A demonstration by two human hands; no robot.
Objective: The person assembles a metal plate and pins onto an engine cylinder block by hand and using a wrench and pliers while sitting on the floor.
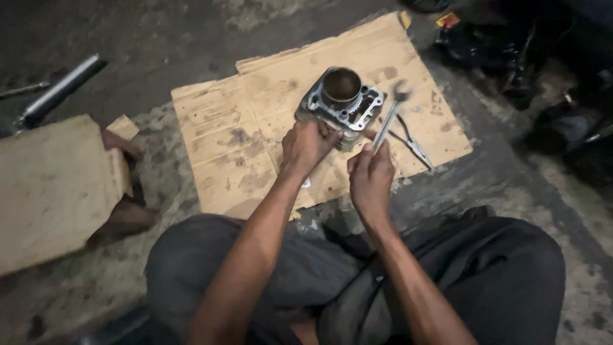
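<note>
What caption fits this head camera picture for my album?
Left hand steadies a metal engine cylinder on cardboard; right hand grips a metal tool.

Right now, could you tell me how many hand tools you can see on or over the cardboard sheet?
2: a wrench in the right hand beside the engine cylinder, and pliers lying on the cardboard. Others may be hidden.
</note>
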